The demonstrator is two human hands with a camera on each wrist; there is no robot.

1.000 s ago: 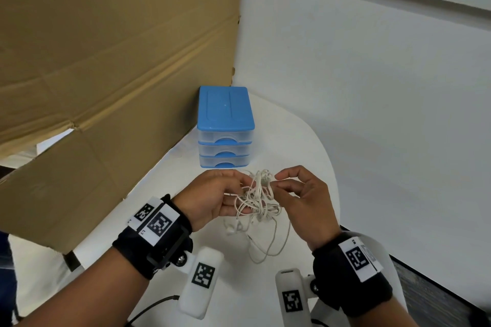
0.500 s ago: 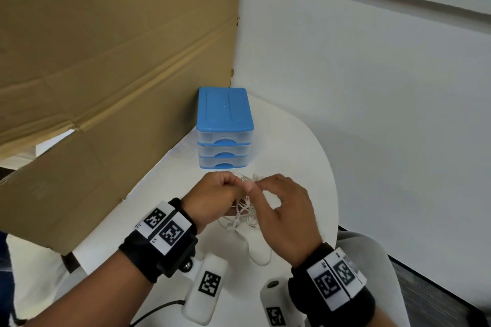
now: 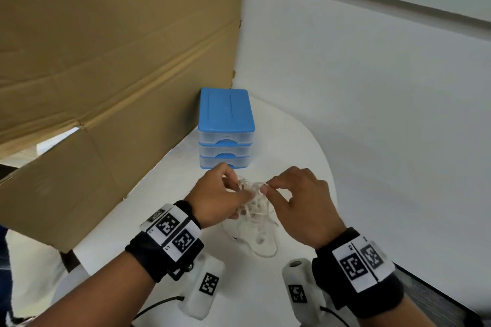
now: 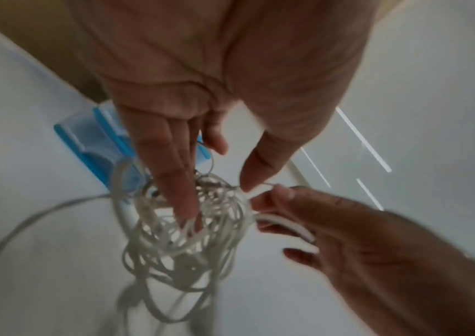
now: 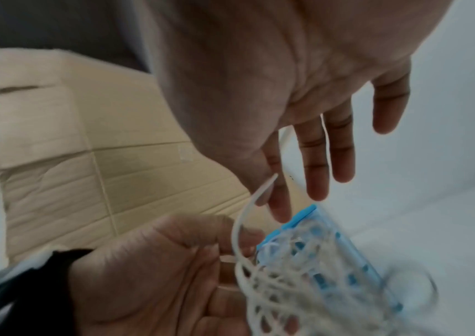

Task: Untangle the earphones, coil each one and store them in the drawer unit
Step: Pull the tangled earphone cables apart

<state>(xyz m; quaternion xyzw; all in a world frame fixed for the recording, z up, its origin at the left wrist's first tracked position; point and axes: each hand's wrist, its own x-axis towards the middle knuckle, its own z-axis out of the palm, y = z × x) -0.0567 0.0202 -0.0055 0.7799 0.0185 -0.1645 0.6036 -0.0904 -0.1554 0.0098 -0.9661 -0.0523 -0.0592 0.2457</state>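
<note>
Since the earlier frame both hands are spreading slightly apart in the head view, left hand (image 3: 221, 195) and right hand (image 3: 297, 199) each pinching strands of the tangled earphones (image 3: 255, 203), held just above the white table (image 3: 297, 141) with loose loops trailing onto it. Risk as I judge it: pulling apart too hard is tightening the knot rather than freeing it. Left wrist view: left hand's fingers are threading into the bundle, thumb pinching one strand; motion blur is hiding the crossings. Right wrist view: right thumb and forefinger are pinching a single loop, other fingers extended. Drawer unit (image 3: 226, 129) is standing closed just behind the hands, cardboard sheet (image 3: 106, 74) leaning beside it, nothing blocking the drawers.
</note>
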